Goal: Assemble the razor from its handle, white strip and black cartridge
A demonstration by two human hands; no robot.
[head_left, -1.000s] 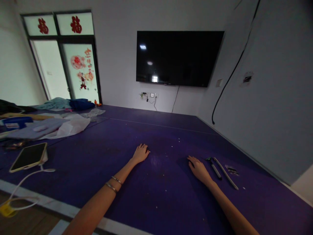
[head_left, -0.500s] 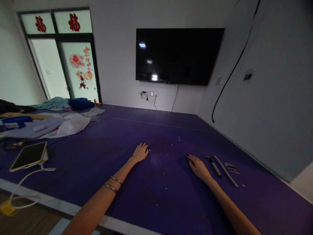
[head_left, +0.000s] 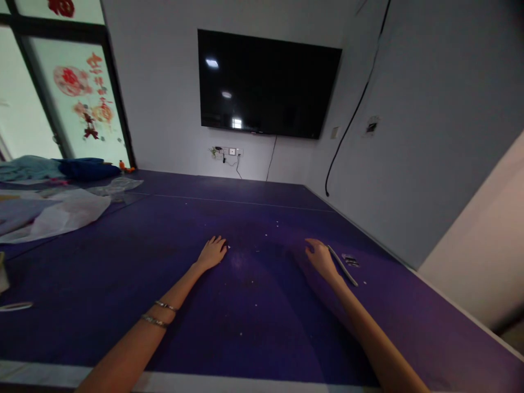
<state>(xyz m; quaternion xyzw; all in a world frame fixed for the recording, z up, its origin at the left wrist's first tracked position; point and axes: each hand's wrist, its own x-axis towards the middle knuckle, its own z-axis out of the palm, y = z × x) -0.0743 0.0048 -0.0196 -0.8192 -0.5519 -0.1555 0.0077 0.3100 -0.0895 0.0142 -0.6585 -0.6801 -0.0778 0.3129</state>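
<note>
The left hand [head_left: 212,252] is down on the middle of the purple table [head_left: 196,338], palm to the surface, fingers spread, with a small white chip [head_left: 229,247] just beside the fingertips. Two silvery bracelets [head_left: 154,321] circle that forearm, nearer the table's front edge. Over on the table's right half, the right hand [head_left: 321,258] arches, thumb parted from the fingers; whether it touches the surface cannot be told. At its outer side lies a curved grey strip [head_left: 343,266], on the table's right half too, its far end meeting the hand's outline, contact impossible to make out. Just past it, toward the table's right edge, a flat patch with dark marks [head_left: 351,261], too blurred to name. Along the table's left side sprawls a crumpled white plastic bag [head_left: 73,215], and by the far left corner dark blue cloth [head_left: 88,169] meets teal cloth [head_left: 30,168]. Beyond the table's far edge hangs a dark-screened television [head_left: 266,84]; a black cable [head_left: 356,114] dangles above its right edge.
</note>
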